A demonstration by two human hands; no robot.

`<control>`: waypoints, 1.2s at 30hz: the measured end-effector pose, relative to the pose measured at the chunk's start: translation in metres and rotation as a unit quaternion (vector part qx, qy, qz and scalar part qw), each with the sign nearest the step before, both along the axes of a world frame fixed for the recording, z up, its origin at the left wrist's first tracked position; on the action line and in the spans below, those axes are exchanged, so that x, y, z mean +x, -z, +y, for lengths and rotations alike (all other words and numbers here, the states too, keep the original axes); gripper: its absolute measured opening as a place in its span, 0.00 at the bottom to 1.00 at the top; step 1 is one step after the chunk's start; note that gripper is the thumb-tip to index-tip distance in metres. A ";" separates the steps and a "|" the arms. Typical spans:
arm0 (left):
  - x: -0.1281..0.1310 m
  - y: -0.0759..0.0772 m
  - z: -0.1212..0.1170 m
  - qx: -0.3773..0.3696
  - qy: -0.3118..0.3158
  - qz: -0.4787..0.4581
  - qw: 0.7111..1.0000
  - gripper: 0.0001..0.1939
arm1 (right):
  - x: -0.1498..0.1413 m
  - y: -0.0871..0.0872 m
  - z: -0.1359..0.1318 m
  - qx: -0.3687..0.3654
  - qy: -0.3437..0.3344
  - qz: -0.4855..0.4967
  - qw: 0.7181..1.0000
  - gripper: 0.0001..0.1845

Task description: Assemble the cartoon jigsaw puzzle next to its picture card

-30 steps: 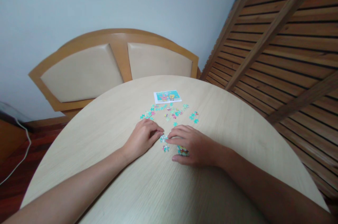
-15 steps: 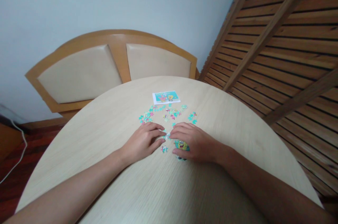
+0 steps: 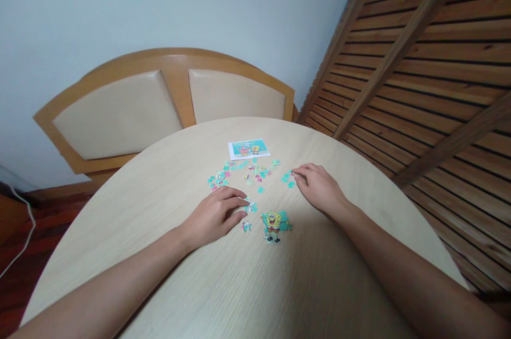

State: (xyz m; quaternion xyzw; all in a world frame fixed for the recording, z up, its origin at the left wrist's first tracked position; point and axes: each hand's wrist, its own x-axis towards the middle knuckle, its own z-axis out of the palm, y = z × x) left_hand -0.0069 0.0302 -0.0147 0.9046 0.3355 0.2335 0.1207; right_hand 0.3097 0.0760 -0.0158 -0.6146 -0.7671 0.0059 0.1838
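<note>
My left hand rests on the table with its fingers apart, the fingertips at the edge of a small cluster of white and turquoise puzzle pieces. Below that lies a pink, white and turquoise puzzle piece. A joined section of puzzle with a yellow cartoon figure on turquoise sits between my forearms. My right hand reaches to a group of turquoise pieces, thumb and forefinger closed on a puzzle piece there, mostly hidden by the fingertips.
Loose puzzle pieces lie scattered farther back, with a single turquoise piece nearer. Behind them is a picture card showing a pink and a yellow figure. The round table meets a padded bench back; wooden slats rise at right.
My right hand has left the white and turquoise cluster and moved right and away, to the turquoise pieces. This uncovers the yellow-figure section. My left hand stays by the cluster.
</note>
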 end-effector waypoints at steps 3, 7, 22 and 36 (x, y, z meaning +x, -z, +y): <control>0.000 0.000 0.000 -0.002 0.002 0.001 1.000 0.11 | 0.000 0.000 -0.001 -0.003 0.039 -0.009 0.999 0.21; 0.000 0.000 0.000 0.002 0.003 0.000 1.000 0.12 | 0.001 0.004 0.003 0.004 0.016 0.006 1.000 0.22; 0.003 -0.001 0.001 0.003 0.000 -0.010 1.000 0.11 | -0.019 0.006 0.013 0.005 0.006 -0.032 0.999 0.25; 0.002 0.001 0.002 0.004 -0.001 -0.006 1.000 0.11 | -0.022 0.006 0.011 -0.009 -0.010 -0.040 0.999 0.27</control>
